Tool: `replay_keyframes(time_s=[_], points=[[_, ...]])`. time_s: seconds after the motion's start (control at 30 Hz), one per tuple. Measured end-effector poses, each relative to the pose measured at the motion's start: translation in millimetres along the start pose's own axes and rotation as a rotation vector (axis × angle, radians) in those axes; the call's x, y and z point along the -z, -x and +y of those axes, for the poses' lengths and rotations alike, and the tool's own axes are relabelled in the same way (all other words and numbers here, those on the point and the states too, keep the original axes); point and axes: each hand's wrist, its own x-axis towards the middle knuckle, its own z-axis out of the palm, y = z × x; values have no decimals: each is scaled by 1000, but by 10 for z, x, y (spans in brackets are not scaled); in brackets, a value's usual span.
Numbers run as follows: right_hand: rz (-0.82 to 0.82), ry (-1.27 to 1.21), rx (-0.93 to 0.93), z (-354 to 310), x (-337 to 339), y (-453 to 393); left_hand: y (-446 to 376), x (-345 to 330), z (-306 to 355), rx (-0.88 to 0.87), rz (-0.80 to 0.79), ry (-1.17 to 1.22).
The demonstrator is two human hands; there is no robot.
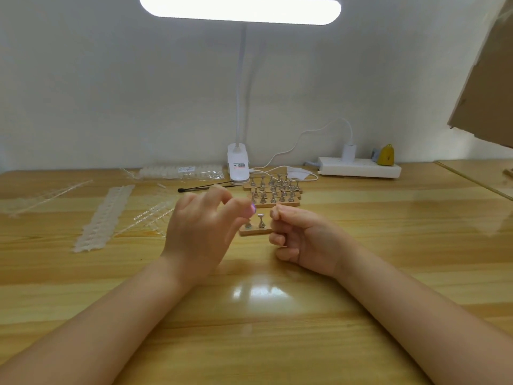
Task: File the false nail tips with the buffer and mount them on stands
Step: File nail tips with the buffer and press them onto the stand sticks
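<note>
mounting step: my left hand [205, 226] pinches a nail tip [252, 209] over the stand [260, 221]; right hand [302, 240] clenched, can't tell if holding anything. next: press tip on.

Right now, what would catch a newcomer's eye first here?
Two bare hands meet at the table's middle, the left hand and right hand either side of a small wooden stand base. Behind stand rows of metal nail stands. A bright lamp glows overhead.
</note>
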Motion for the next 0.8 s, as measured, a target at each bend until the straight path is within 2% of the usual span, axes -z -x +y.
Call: replay_keyframes(time_s=[0.1,0.2,0.27,0.3,0.4,0.53,0.67,0.8], points=[[95,-24,39,-11,8,-20,-11,2,44,-17,-118,84],[171,15,87,-63,50,-10,30,-46,73,-104,-331,107],[196,96,102,-85,82,-2,68,-82,51,-38,-449,99],[203,144,104,-85,91,-1,79,-97,43,23,-460,129],[199,272,97,-60,85,-6,45,-69,72,202,-316,369],[101,352,111,-31,68,-5,40,-57,152,211,-218,573],[72,397,101,-27,68,0,51,-66,209,214,-188,608],[255,530,115,-39,-22,-6,56,-53,210,252,-133,518]])
